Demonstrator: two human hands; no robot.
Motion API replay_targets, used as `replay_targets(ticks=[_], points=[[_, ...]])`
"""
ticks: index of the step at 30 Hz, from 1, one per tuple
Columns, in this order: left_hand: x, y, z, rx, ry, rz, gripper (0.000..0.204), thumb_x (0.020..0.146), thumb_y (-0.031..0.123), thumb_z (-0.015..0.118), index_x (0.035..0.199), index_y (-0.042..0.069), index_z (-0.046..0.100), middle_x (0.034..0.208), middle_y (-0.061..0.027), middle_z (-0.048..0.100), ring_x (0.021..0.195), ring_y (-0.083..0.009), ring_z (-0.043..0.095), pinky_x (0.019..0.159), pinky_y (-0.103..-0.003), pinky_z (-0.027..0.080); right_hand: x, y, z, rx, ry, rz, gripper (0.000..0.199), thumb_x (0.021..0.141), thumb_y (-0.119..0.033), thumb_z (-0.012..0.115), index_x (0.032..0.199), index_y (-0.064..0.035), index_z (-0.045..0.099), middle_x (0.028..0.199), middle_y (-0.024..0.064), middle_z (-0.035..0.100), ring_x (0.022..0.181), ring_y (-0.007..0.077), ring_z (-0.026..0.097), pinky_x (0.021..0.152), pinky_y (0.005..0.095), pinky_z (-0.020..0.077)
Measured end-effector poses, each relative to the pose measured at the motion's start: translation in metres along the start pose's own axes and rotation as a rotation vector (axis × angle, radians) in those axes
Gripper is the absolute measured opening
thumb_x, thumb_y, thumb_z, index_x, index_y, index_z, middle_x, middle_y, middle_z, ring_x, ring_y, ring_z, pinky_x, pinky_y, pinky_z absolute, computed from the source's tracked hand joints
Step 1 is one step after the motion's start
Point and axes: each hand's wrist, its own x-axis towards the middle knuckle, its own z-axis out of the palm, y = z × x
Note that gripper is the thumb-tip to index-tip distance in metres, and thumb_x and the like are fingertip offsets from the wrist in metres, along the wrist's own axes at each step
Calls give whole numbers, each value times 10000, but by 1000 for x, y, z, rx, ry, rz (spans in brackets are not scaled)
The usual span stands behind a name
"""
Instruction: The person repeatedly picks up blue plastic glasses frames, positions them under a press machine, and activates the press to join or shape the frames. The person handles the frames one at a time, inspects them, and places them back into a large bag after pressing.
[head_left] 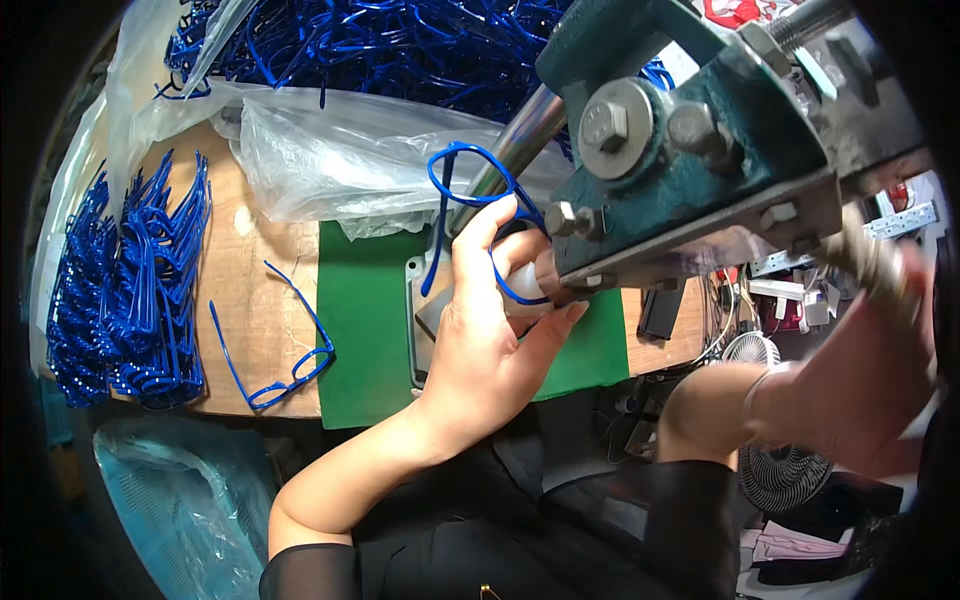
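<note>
My left hand [485, 330] is closed on a blue eyeglass frame [473, 147], holding it up beside the head of a dark green metal press [670, 190]. One rim stands above my fingertips; a second rim curves round by my fingers, and a temple hangs down to the left. My fingertips are partly hidden behind the press head. At the far right, my right hand [850, 385] is raised close to the press's blurred lever [862, 255]. Motion smears its fingers, so its grip cannot be made out.
A single blue eyeglass frame [290, 385] lies on the wooden table left of the green mat [360, 370]. Stacked blue frames [140, 290] stand at the left, with a large heap [400, 50] behind clear plastic [320, 160]. A fan [785, 470] is lower right.
</note>
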Motion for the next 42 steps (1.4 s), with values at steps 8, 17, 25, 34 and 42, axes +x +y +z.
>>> replay_targets(ticks=[8,17,25,34,42], points=[[5,16,0,28,-70,-145,718,796,-112,563,1350,15,124,1194,-186,477,863,-155,567,663,-226,505,-35,-13,-24,204,-140,15,317,592,-427,768,651,-242,518,676,-97,420,714,77,403,895,306,237],[-5,14,2,305,48,76,750,727,-80,663,1325,-44,212,1106,-213,551,923,-300,620,760,-315,515,14,-10,-19,21,-300,59,836,818,-540,548,1328,65,279,1336,213,378,1219,330,390,1062,459,249],[-53,27,-31,147,-13,-3,813,731,-114,624,1365,91,157,1227,-207,496,842,-116,590,746,-224,478,-225,83,-51,-574,-294,1012,104,796,-52,646,870,8,604,850,68,611,772,145,584,738,252,466],[-77,23,-29,-134,58,-164,717,789,-37,603,1319,91,136,1080,-232,510,700,-103,523,664,-219,458,-261,106,-66,-725,-316,1013,93,819,-83,638,847,0,606,781,21,547,654,82,503,604,217,427],[-68,30,-24,-438,45,-469,641,788,-21,637,1282,102,247,1148,-181,502,896,-243,629,789,-344,536,-261,118,-68,-855,-549,793,91,770,-98,657,798,-39,594,751,66,549,682,204,538,635,317,431]])
